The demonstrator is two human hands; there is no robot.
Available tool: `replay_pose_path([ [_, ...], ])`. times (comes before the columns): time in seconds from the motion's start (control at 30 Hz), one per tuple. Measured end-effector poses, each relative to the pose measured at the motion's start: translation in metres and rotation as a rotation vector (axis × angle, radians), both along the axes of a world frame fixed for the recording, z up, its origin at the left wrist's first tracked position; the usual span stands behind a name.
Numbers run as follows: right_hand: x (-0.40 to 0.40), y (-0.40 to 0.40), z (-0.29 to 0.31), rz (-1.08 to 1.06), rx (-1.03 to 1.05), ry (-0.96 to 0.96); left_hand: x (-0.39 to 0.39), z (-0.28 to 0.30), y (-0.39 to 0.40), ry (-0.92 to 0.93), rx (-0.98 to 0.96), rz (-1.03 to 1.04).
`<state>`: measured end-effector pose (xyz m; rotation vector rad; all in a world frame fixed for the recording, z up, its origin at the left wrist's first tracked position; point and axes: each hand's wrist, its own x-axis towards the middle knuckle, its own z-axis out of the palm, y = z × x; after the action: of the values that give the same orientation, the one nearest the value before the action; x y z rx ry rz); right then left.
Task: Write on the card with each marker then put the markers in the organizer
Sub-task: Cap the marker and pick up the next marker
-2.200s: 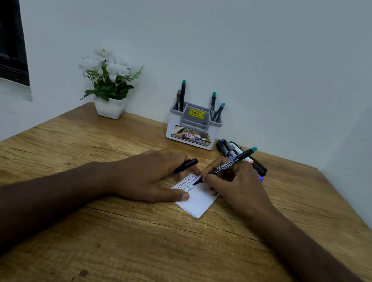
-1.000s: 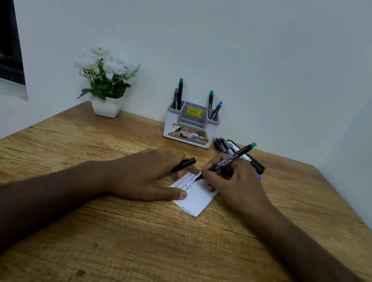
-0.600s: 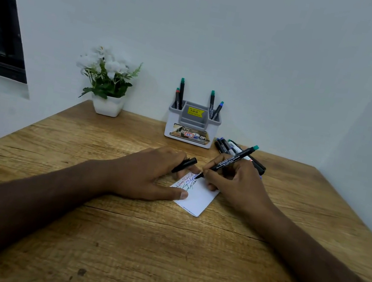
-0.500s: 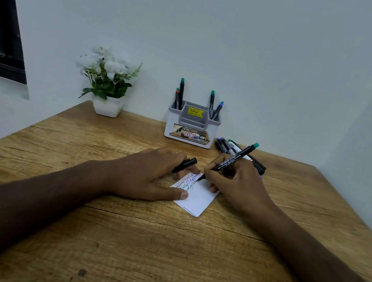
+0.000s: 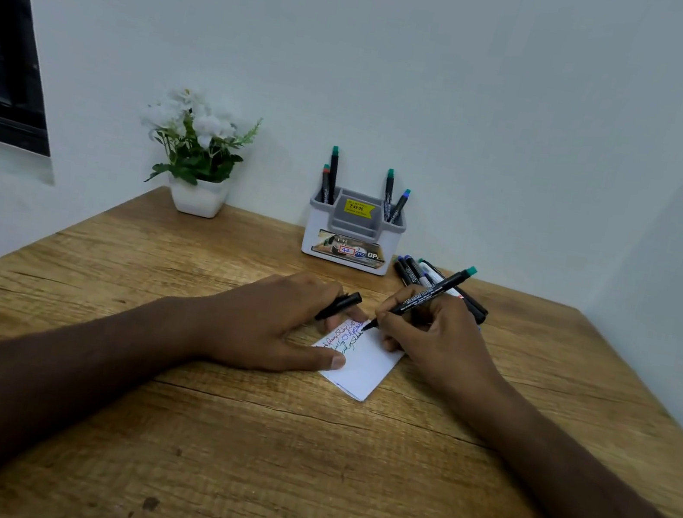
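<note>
Wood-grain counter (image 5: 295,456) fills the lower half of the frame, pushed into a white corner. At upper centre against the wall stands the grey-and-white organizer (image 5: 353,233), four markers already upright in its side slots. A white pot of artificial flowers (image 5: 198,156) sits to its left. Just right of the organizer lies a small heap of loose markers (image 5: 419,272), partly hidden behind the writing hand.

Mid-frame, the left hand (image 5: 273,324) lies over the left part of the white card (image 5: 362,363), thumb flat on the edge nearest the camera, while its fingers pinch a black cap (image 5: 340,304). The right hand (image 5: 438,344) is clamped in a pen grip round a black green-ended marker (image 5: 424,296), whose tip meets the card's far edge beside lines of red, blue and green script.

That card looks thin and light; I'd guess it slides on the smooth wood unless pinned, so the flat press suits it. Stiff and slim as the marker looks, it is best taken low on the barrel for writing, and mid-barrel when it goes upright into a slot. Its cap is small and easily dropped.
</note>
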<state>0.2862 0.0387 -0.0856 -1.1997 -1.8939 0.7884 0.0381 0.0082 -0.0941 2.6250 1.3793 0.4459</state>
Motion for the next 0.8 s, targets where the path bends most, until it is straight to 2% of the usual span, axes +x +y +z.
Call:
replay_pose_path([
  [0.37,-0.0004,0.0002,0.0001,-0.007,0.016,-0.022,-0.0004,-0.0006,-0.0011,0.009,0.004,0.01],
  [0.8,0.0004,0.0005,0.0019,-0.009,-0.058,0.052,-0.0007,-0.0018,-0.0014,0.011,-0.006,0.048],
])
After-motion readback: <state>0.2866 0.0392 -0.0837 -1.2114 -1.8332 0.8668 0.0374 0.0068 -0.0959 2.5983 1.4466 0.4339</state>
